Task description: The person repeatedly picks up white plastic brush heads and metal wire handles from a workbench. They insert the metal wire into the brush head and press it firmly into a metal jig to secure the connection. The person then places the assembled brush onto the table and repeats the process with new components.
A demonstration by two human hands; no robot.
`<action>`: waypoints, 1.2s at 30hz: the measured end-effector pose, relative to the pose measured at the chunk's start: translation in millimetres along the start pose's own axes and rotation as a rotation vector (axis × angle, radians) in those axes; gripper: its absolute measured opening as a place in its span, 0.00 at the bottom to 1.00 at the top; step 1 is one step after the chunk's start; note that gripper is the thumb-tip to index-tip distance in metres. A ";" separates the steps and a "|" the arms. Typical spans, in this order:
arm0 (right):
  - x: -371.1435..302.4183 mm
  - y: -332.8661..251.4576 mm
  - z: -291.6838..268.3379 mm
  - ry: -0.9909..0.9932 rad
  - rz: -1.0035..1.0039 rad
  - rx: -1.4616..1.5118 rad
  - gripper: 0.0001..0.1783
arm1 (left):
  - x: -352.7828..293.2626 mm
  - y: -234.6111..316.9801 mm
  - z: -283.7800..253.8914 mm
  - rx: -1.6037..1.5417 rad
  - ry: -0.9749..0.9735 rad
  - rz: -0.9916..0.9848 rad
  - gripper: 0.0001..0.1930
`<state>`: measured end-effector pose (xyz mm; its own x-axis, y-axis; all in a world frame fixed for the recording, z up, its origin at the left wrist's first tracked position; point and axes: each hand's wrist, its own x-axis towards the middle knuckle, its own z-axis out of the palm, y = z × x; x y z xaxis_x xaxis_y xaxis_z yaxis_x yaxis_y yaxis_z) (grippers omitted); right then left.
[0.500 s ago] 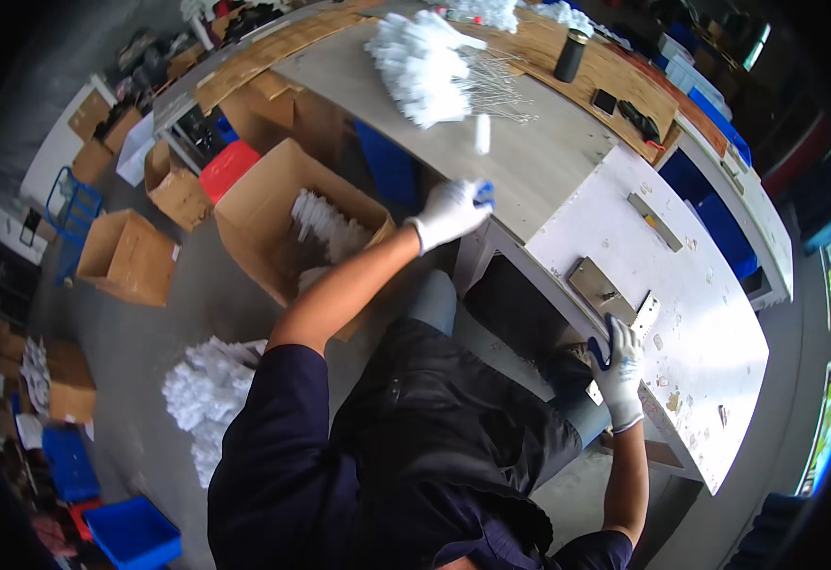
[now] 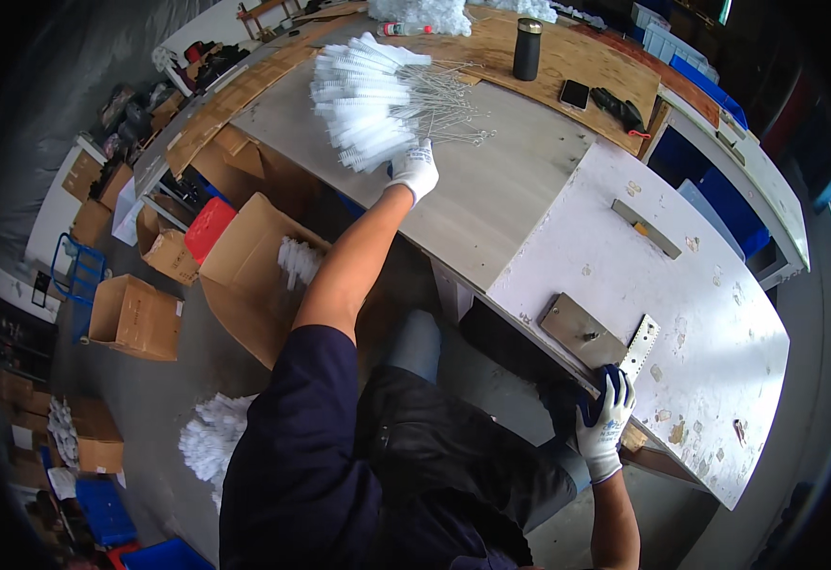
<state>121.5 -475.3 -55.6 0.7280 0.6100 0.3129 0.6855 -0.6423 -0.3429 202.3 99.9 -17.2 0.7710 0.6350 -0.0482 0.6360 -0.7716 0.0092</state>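
Observation:
A pile of white bristle brushes with twisted wire stems (image 2: 363, 95) lies fanned out on the grey part of the workbench, looped wire ends to the right. At the pile's near edge is my left hand (image 2: 415, 172), in a white glove with blue on the palm side. Its fingers curl in against the closest brushes; what they hold, if anything, is hidden. My right hand (image 2: 605, 426), gloved alike, rests at the bench's front edge with fingers stretched and thumb apart. Just beyond its fingertips sit a metal block (image 2: 582, 330) and a perforated metal strip (image 2: 640, 346).
Left of the bench stands an open cardboard box (image 2: 245, 275) with white brushes inside. More brushes (image 2: 214, 442) are heaped on the floor. A metal bar (image 2: 645, 228) lies on the white bench part. A black flask (image 2: 527, 49) and a phone (image 2: 574, 94) stand farther back.
My left hand has moved from the bench's front edge forward and left to the brush pile. A single brush seen apart from the pile no longer shows separately. My right hand stays by the block.

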 end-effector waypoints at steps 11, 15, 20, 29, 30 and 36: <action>11.1 6.4 7.6 0.056 -0.055 -0.084 0.36 | -50.5 -17.1 6.4 0.216 0.570 0.359 0.21; 42.7 3.3 5.2 -0.029 -0.083 -0.108 0.31 | -65.1 -33.9 -20.9 0.094 0.586 0.503 0.25; 184.2 -83.5 28.7 -0.116 -0.384 0.110 0.31 | 17.3 -55.6 -64.7 0.256 0.711 0.578 0.22; 438.1 -147.6 170.5 -0.174 -0.409 0.077 0.32 | 263.0 -93.9 -164.2 0.292 0.321 0.439 0.28; 455.2 -146.7 183.2 -0.158 -0.356 0.088 0.32 | 284.9 -105.3 -164.5 0.305 0.367 0.364 0.28; 473.8 -139.7 202.6 -0.276 -0.238 0.042 0.34 | 431.2 -142.2 -137.7 0.433 0.182 0.322 0.34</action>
<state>369.0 -2.5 -38.9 0.5150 0.8457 0.1397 0.8302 -0.4515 -0.3269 448.6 488.6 98.2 0.9411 0.3323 0.0623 0.3270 -0.8477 -0.4177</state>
